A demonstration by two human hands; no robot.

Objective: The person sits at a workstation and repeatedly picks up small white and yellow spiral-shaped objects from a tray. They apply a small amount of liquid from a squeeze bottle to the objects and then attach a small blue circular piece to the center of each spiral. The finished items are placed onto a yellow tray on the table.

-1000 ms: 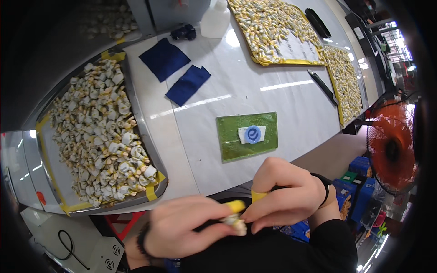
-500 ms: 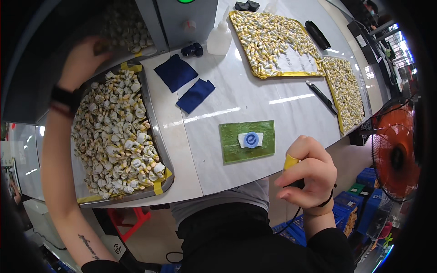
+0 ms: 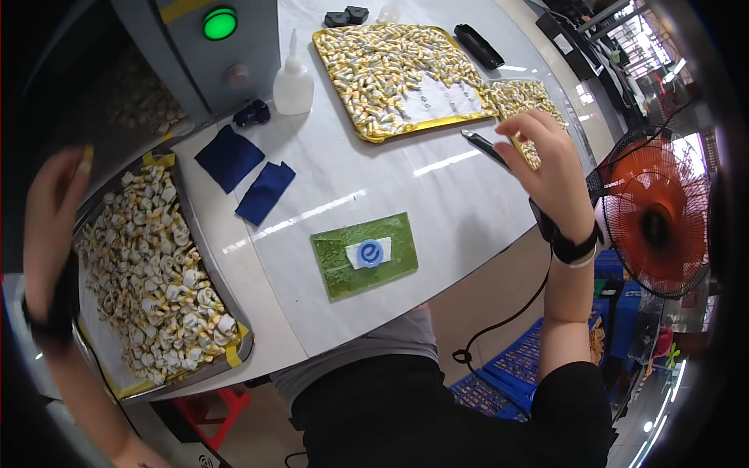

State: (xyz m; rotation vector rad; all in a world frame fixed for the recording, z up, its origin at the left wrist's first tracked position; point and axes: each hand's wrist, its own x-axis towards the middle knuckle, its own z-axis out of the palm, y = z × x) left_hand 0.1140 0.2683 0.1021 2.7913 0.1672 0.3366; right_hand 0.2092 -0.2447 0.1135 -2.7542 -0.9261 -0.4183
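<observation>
Left hand (image 3: 51,207) open over the parts tray (image 3: 204,274), right hand (image 3: 550,168) open near the black tool (image 3: 485,147) — a careless sweep could scatter parts.

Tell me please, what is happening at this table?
A person sits at a white table. The left hand is raised beside a grey tray full of small yellow-white pieces. The right hand hovers over a dark pen-like tool near two yellow-rimmed trays of similar pieces. A green mat lies in front, untouched.
</observation>
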